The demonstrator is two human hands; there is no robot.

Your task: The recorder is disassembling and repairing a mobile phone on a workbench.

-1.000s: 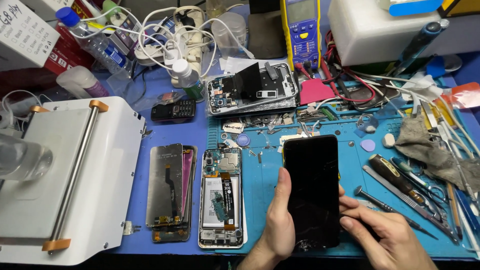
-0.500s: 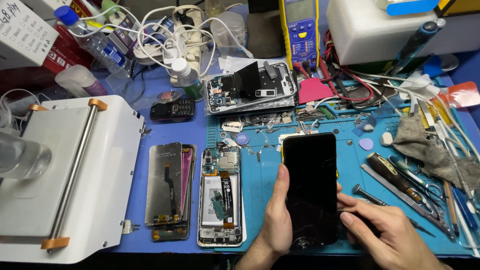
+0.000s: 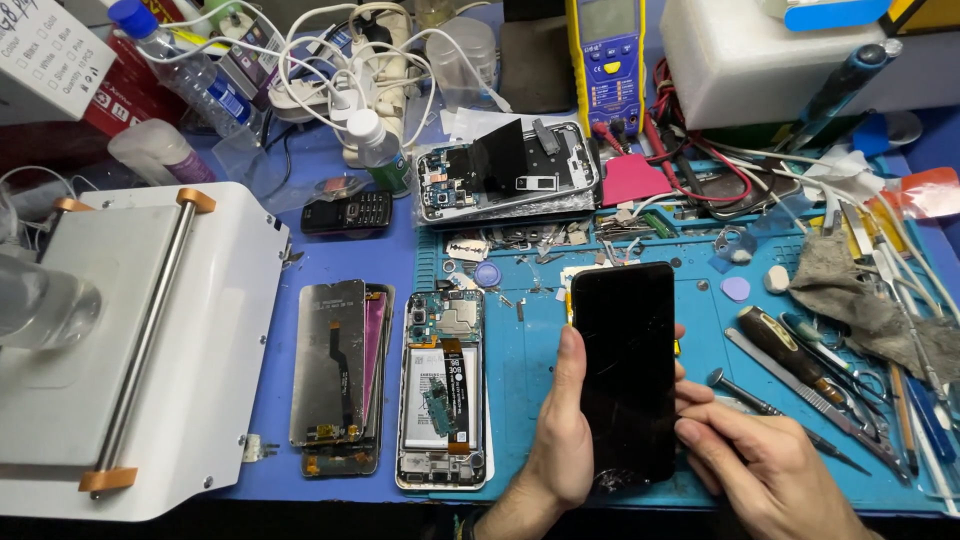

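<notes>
My left hand (image 3: 556,440) grips a black phone (image 3: 624,370) by its left edge, screen up, over the blue work mat (image 3: 530,340). The glass looks cracked near the phone's bottom edge. At the phone's lower right edge, my right hand (image 3: 765,470) has its fingertips pinched together against it; whether they hold a thin tool I cannot tell. An opened phone body (image 3: 442,390) with its battery and boards showing lies just left of my left hand.
A stack of loose display panels (image 3: 338,375) lies left of the opened phone. A white machine with a steel bar (image 3: 130,340) fills the left side. Screwdrivers and tweezers (image 3: 810,385), a grey rag (image 3: 860,300), a yellow multimeter (image 3: 605,60), another dismantled phone (image 3: 505,170) and cables crowd the back and right.
The phone and both hands have stayed almost in place; the phone sits slightly higher and my right fingers have shifted a little along its lower right edge.
</notes>
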